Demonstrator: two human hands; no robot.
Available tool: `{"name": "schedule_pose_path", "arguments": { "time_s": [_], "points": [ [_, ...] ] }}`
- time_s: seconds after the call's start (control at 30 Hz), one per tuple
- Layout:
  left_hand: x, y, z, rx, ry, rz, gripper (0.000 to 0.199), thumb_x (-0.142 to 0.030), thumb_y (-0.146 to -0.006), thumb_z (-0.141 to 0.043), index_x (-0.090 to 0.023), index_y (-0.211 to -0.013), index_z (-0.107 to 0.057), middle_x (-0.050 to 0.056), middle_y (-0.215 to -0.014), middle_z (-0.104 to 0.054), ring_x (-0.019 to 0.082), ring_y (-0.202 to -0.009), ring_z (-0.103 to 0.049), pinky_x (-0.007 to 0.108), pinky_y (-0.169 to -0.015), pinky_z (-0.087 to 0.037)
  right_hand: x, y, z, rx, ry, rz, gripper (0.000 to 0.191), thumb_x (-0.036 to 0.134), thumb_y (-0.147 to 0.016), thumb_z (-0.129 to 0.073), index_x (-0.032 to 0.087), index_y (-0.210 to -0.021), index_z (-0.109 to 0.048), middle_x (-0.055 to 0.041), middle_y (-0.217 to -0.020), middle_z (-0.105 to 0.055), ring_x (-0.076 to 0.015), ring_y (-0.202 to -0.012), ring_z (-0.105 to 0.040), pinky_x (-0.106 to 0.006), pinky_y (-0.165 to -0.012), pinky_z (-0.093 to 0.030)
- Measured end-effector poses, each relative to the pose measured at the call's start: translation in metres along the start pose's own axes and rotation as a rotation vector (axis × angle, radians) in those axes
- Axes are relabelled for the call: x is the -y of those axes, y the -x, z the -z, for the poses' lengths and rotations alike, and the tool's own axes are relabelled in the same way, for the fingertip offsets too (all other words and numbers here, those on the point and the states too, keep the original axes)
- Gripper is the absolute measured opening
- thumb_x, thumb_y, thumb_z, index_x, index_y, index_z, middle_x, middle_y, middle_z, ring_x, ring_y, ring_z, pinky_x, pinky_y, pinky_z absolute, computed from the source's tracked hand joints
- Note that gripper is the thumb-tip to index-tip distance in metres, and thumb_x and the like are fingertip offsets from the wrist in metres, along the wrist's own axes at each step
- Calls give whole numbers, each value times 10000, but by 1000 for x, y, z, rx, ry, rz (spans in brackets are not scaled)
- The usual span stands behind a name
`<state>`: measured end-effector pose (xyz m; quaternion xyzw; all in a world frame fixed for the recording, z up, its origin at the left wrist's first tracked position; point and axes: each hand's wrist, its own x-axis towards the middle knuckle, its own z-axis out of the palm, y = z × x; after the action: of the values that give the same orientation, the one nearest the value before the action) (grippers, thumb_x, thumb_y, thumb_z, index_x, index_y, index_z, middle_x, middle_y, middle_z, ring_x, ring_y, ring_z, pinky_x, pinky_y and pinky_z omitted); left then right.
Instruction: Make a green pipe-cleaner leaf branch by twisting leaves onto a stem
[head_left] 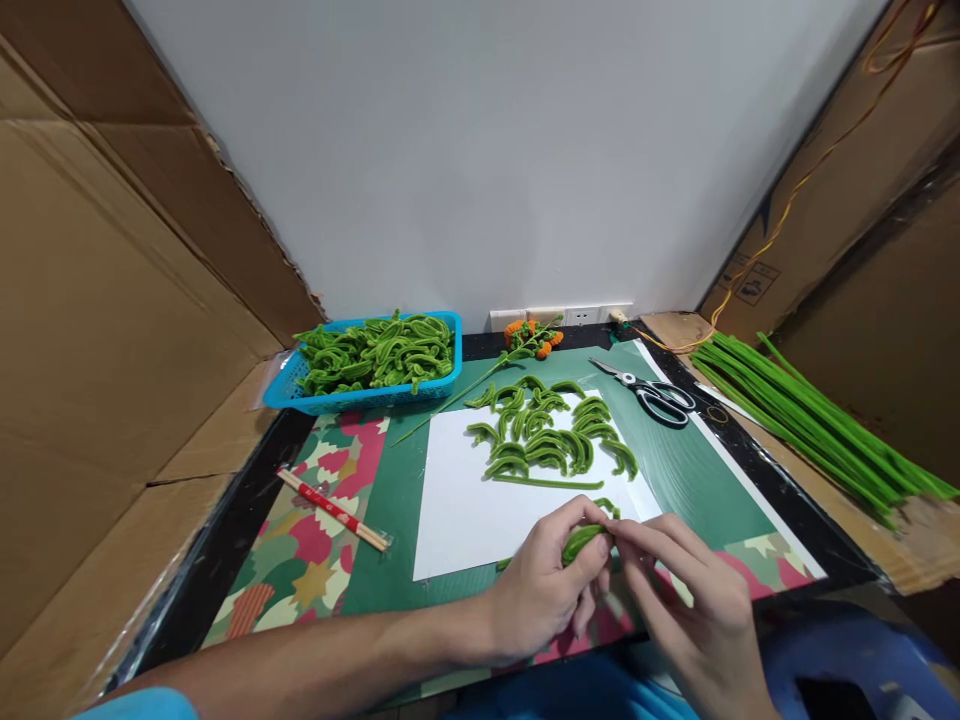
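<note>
My left hand (546, 578) is closed around a leaf (580, 544) bent from green pipe cleaner, close to the table's front edge. The fingertips of my right hand (697, 590) pinch the tip of that leaf, just to the right of my left thumb. A short bent piece of green pipe cleaner (606, 507) shows behind my fingers. Beyond my hands, several curved green leaves (551, 447) lie in rows on white paper (454, 510). One straight green pipe cleaner (549, 483) lies just in front of those rows. Part of another green piece (504, 564) sticks out beside my left hand.
A blue basket (360, 402) heaped with green leaves stands at the back left. Wrapped chopsticks (334, 510) lie at left. An orange-flowered stem (480, 382) lies behind the paper. Scissors (649, 390) and a bundle of green pipe cleaners (817, 425) lie at right. Cardboard walls (90, 300) flank the table.
</note>
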<state>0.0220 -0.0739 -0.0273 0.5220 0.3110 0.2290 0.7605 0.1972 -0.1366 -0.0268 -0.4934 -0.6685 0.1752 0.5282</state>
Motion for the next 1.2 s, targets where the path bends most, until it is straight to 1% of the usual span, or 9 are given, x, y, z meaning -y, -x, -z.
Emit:
{"name": "schedule_pose_path", "arguments": {
  "time_s": [0.13,0.27,0.5,0.63,0.8,0.9,0.97,1.1,1.2],
  "points": [
    [0,1,0,7,23,13,443,-620,-1025,-666,-214,-1115,-512,-68,-750,-606,42,-414,-526,115,-339,-335,-2,0,0,-5,-70,-61,305,130,-1038,-643,280,-1271,-770,-41,-941,-762,-167,-804,-750,-238,-697,-620],
    [1,2,0,11,11,-21,429,-614,-1030,-662,-219,-1060,-496,-59,-745,-622,43,-399,-501,129,-343,-334,-5,1,4,6,-134,-107,316,167,-1030,-681,306,-1294,-786,-62,-1046,-805,-186,-905,-790,-223,-748,-647],
    [-1,3,1,45,-99,-29,415,-614,-1045,-635,-210,-1008,-545,-130,-498,-394,62,-347,-342,180,-361,-219,-9,0,14,22,-117,-109,297,188,-1039,-677,286,-1286,-811,-63,-973,-775,-164,-828,-754,-196,-710,-630],
    [-2,3,0,50,-123,-34,400,-590,-1067,-609,-194,-1019,-574,-109,-544,-436,60,-375,-364,190,-396,-258,-8,2,16,22,-104,-106,297,193,-1039,-677,280,-1288,-815,-77,-1007,-777,-175,-841,-741,-220,-730,-636],
    [2,3,1,25,-109,-42,369,-563,-1083,-587,-197,-1052,-548,-29,-776,-611,59,-443,-527,178,-426,-361,-7,5,14,27,-124,-138,347,199,-1035,-691,295,-1354,-788,-76,-1030,-794,-182,-876,-773,-214,-746,-648],
    [0,3,1,8,-111,-34,332,-527,-1088,-590,-204,-1035,-533,-26,-803,-611,59,-454,-544,174,-431,-376,-8,7,13,75,-135,-159,387,203,-1035,-695,314,-1399,-764,-86,-1100,-815,-196,-936,-800,-215,-767,-658],
    [-1,3,0,1,-118,-47,316,-508,-1092,-589,-206,-1022,-528,-30,-793,-605,57,-457,-538,169,-437,-379,-8,8,12,62,-159,-182,392,212,-1033,-703,328,-1402,-763,-81,-1112,-822,-192,-931,-802,-208,-759,-657],
    [-2,4,0,-12,-112,-77,308,-498,-1081,-610,-203,-1023,-548,-43,-773,-585,55,-475,-526,162,-464,-404,-6,9,12,35,-197,-252,371,246,-1022,-730,339,-1378,-781,-69,-1084,-826,-172,-874,-786,-194,-743,-648],
    [-2,4,1,-9,-96,-68,314,-507,-1067,-627,-202,-1040,-557,-43,-779,-586,61,-475,-522,170,-455,-396,-5,8,15,49,-177,-251,356,251,-1007,-746,325,-1350,-802,-61,-1018,-822,-170,-849,-781,-198,-762,-649]
  ]
}}
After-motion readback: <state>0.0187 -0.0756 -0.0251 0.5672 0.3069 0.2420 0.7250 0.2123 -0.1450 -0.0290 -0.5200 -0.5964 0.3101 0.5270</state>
